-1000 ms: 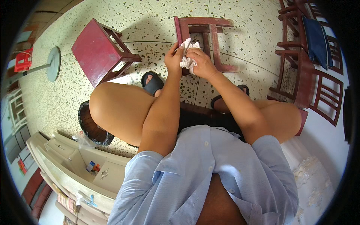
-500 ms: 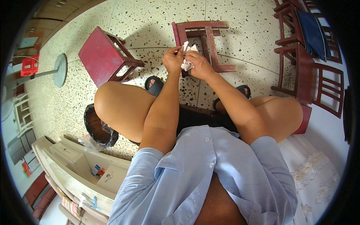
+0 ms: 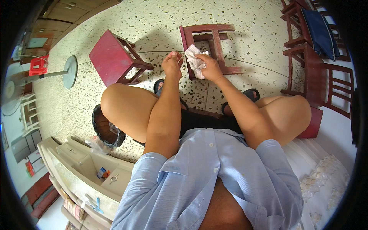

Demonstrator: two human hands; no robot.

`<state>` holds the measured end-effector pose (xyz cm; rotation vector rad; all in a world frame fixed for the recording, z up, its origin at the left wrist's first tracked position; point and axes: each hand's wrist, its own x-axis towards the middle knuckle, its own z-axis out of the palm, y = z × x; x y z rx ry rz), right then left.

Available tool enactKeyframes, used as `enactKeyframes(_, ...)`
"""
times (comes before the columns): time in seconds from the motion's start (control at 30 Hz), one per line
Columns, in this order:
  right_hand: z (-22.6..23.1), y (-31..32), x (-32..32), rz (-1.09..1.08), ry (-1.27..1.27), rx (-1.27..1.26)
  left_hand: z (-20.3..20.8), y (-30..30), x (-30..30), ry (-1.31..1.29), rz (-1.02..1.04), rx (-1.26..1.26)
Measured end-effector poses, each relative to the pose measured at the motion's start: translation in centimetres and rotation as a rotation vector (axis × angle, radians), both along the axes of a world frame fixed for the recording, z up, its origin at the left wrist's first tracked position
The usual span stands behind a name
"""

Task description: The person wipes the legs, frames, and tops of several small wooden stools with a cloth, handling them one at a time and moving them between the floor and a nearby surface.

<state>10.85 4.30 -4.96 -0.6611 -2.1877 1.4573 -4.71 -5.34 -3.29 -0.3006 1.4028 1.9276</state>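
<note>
My right hand (image 3: 211, 68) is closed on a crumpled white cloth (image 3: 195, 57), which hangs out past its fingers on the left. Just behind the cloth, a red wooden stool (image 3: 216, 45) lies on its side with its legs pointing right. To the left of the cloth and apart from it, my left hand (image 3: 172, 64) is raised with its fingers loosely curled and nothing visible in it. A second red stool (image 3: 111, 57) stands upright farther left. My feet, in dark sandals (image 3: 251, 94), rest on the floor beneath my arms.
A bin with a black liner (image 3: 108, 130) stands by my left knee, next to a pale open-topped unit (image 3: 84, 161). A floor fan's round base (image 3: 70, 72) is at the far left. Dark red wooden chairs (image 3: 316, 73) with a blue bag (image 3: 318, 34) line the right.
My left hand has come off the cloth and moved a little left. The cloth now stays in my right hand alone, more spread out. The view has shifted slightly.
</note>
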Motion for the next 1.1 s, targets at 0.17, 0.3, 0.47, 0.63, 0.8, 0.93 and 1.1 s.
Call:
enactKeyframes(0.17,0.5,0.6,-0.2,-0.095,-0.095,-0.478,1.7,-1.0,-0.8,-0.020,-0.046,0.131)
enactKeyframes(0.3,1.0,0.5,0.3,-0.249,0.178,-1.074,6.5,-1.2,-2.0,-0.008,-0.127,0.323)
enactKeyframes(0.47,0.8,0.6,2.3,-0.087,0.505,-1.677,20.6,-5.0,-3.3,0.278,-0.211,0.647)
enactKeyframes(0.63,2.9,0.1,0.9,-0.003,0.744,-1.880,26.3,-18.5,-8.5,0.610,0.109,0.392)
enactKeyframes(0.8,5.0,0.6,1.5,-0.133,0.677,-1.825,13.7,-30.9,-12.5,0.556,0.381,-0.489)
enactKeyframes(0.93,6.1,-0.3,0.3,-0.043,0.719,-1.935,6.5,-46.7,-14.2,0.940,-0.159,-1.657)
enactKeyframes(1.1,6.0,1.4,1.9,-0.026,0.635,-1.770,5.1,-44.6,-11.8,0.881,-0.596,-1.672)
